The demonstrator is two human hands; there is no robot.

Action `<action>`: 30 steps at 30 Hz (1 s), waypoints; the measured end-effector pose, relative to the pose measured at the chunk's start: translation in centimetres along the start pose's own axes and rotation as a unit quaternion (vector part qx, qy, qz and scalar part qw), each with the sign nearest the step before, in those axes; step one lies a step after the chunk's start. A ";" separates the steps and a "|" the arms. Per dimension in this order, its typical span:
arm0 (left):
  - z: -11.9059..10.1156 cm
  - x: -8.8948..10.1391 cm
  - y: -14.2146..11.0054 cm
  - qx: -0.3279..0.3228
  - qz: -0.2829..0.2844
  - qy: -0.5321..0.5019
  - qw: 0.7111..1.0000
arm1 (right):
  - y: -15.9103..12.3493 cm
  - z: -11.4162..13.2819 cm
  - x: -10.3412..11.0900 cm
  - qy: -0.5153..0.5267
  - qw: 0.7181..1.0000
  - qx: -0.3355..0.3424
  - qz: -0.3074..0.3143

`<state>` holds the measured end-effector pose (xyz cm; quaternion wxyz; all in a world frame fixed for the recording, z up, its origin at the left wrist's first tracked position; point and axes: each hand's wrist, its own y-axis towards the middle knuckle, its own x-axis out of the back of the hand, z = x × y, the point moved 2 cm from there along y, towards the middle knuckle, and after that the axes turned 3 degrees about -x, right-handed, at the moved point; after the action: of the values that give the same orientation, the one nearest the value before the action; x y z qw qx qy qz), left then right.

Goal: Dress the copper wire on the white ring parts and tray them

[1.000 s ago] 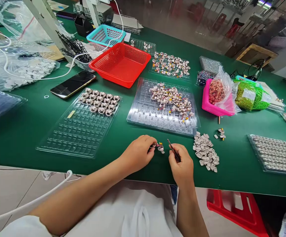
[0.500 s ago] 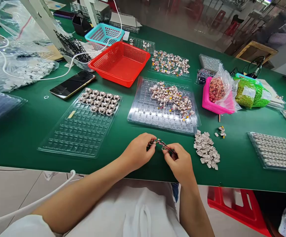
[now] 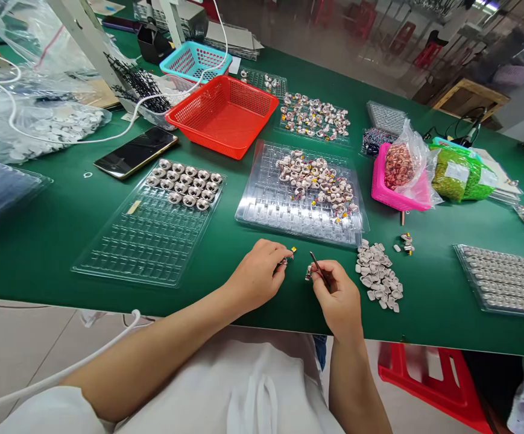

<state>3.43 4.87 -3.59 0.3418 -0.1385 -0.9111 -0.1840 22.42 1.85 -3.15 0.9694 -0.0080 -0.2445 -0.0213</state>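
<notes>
My left hand [image 3: 258, 274] pinches a small electronic part with a yellow tab [image 3: 293, 249], mostly hidden by the fingers. Between the fingers of my right hand [image 3: 340, 298] is a dark pair of tweezers [image 3: 318, 267], its tip pointing up and left. A small shiny piece [image 3: 309, 273] also sits at those fingertips; its kind is too small to tell. The hands are apart. Just right of my right hand lies a pile of small beige plastic shells [image 3: 379, 276]. Beyond the hands, a stack of clear trays [image 3: 284, 218] carries a heap of small beige-and-metallic parts [image 3: 316, 178].
Left stands a clear tray [image 3: 130, 250] with rounded metallic pieces [image 3: 188, 181] in its far slots. Behind are a phone [image 3: 135, 154], a red basket [image 3: 223, 117] and a blue basket [image 3: 193, 60]. Right are a pink basket [image 3: 397, 196] and a tray of beige pieces [image 3: 501, 277].
My hands have moved apart; the right one shifted slightly right with the tweezers, whose tip now points upward instead of at the part in my left hand.
</notes>
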 end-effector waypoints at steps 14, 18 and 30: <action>-2.1 1.2 -0.5 0.093 0.011 -0.266 0.959 | -1.6 1.4 -1.6 0.063 0.994 0.074 -0.054; -2.2 1.5 -0.4 0.146 0.021 -0.328 0.933 | -2.0 1.3 -2.4 0.083 0.991 0.056 -0.089; -2.5 1.4 -1.4 0.176 0.030 -0.470 0.865 | -2.8 1.2 -2.3 0.101 0.992 0.050 -0.055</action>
<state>3.27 2.71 -1.27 -0.1026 -0.1734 -0.9765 0.0769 19.69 -0.82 -3.19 0.9856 0.0563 -0.1462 -0.0631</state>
